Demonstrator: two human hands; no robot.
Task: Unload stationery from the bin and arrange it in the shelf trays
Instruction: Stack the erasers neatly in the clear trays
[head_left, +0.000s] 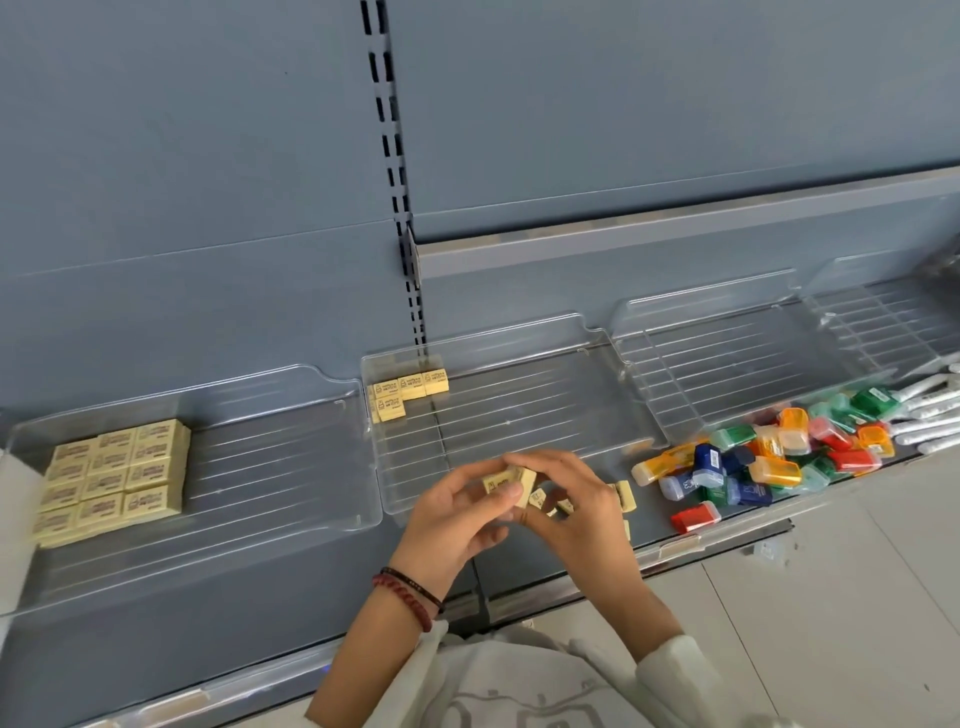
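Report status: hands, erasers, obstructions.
Left hand and right hand both pinching small cream rectangular erasers. Middle clear plastic tray barely started, back-left corner. Coloured plastic cases heaped right.

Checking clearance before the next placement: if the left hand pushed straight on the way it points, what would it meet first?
The left hand points up and right, so probably the right hand, whose fingers meet it over the erasers; beyond lies the middle tray. Depth is unclear.
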